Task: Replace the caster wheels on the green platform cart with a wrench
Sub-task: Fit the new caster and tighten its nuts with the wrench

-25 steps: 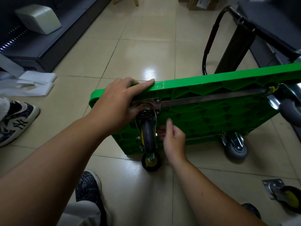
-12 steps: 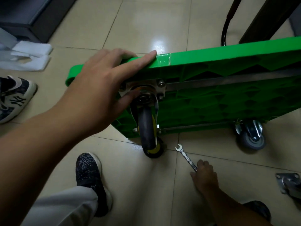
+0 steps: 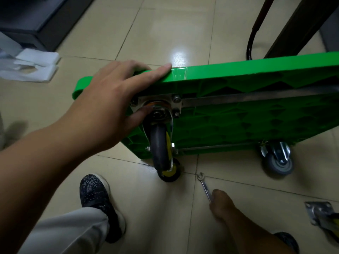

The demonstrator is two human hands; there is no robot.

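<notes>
The right hand [image 3: 222,204] went down for the wrench [image 3: 204,186]
It left the cart [image 3: 256,116] and its grip closed on the wrench on the floor [image 3: 165,33]; the left hand [image 3: 110,99] gripped the cart edge, so the wheel [image 3: 161,149] bolts could probably be loosened next

Floor: beige glossy tiles [image 3: 165,33] | green platform cart [image 3: 238,125] stands on edge, yellow-hubbed caster [image 3: 169,174] and grey caster [image 3: 278,165] touching tile | wrench [image 3: 204,186] just beside yellow-hubbed caster | loose caster [image 3: 319,215] lower right, possibly on its side | white foam pieces [image 3: 33,66] left.
</notes>
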